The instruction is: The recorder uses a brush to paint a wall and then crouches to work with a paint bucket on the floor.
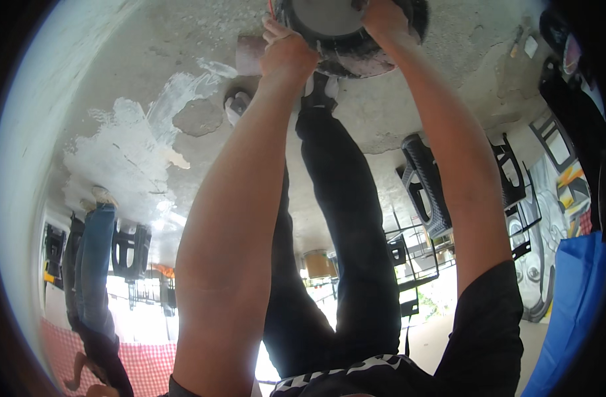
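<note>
A round black tub (355,62) with grey, wet-looking material (328,17) inside stands on the concrete floor at the top edge. My left hand (289,53) is at the tub's left side, fingers curled; a thin red item (270,7) shows at its fingertips. Whether this hand grips the rim or the red item is unclear. My right hand (386,22) is over the tub's right part, closed around a small dark object (358,4), mostly hidden by the fingers and the picture's edge. A pinkish block-like piece (248,54) lies beside my left hand.
My feet stand close to the tub. White smears (129,144) mark the floor at left. A black plastic stool (426,183) is at right, and a blue sheet (573,297) at lower right. Another person's legs in jeans (97,268) appear at far left, near a wall.
</note>
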The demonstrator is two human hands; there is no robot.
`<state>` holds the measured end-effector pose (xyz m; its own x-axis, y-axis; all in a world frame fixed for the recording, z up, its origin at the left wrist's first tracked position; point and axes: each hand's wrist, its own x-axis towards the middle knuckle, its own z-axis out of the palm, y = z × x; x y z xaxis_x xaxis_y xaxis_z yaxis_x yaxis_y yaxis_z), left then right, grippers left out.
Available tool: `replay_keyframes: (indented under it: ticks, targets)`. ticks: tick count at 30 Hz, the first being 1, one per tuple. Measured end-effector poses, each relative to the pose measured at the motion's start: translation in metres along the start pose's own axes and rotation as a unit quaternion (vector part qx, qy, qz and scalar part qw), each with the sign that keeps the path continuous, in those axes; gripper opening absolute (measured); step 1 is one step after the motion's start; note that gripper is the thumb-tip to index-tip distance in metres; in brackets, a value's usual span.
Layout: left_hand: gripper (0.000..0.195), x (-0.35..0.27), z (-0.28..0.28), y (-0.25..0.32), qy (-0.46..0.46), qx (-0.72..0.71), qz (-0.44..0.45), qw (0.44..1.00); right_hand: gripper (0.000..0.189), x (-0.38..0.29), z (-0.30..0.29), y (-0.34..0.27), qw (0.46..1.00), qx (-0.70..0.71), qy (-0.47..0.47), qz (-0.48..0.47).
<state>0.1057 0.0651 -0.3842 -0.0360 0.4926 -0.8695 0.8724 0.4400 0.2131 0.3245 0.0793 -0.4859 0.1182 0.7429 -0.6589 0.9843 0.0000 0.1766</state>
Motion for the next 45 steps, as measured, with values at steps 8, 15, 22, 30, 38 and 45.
replay_keyframes:
  ticks: [8, 15, 22, 30, 38, 45]
  targets:
    - [0.110, -0.002, -0.007, 0.002, 0.004, 0.009, -0.016, 1.000, 0.032, -0.014, -0.004, -0.001, 0.983, 0.159, -0.012, 0.088]
    - [0.110, 0.004, 0.000, -0.005, 0.012, -0.021, -0.002, 1.000, 0.035, -0.029, -0.002, 0.001, 0.905, 0.409, -0.067, 0.097]
    - [0.108, 0.002, 0.003, -0.011, 0.000, -0.046, 0.013, 0.999, 0.030, -0.047, -0.038, -0.005, 0.943, 0.317, 0.008, 0.101]
    - [0.108, 0.006, 0.007, 0.000, 0.020, -0.061, 0.026, 0.998, 0.034, -0.021, -0.014, -0.004, 0.994, 0.109, 0.021, 0.011]
    - [0.110, 0.008, 0.007, -0.011, 0.034, -0.076, 0.029, 0.996, 0.041, -0.053, -0.035, -0.046, 0.964, 0.245, -0.087, 0.061]
    - [0.103, 0.010, 0.006, -0.017, 0.022, -0.074, 0.021, 0.997, 0.033, -0.035, -0.084, -0.022, 0.979, 0.178, -0.098, 0.015]
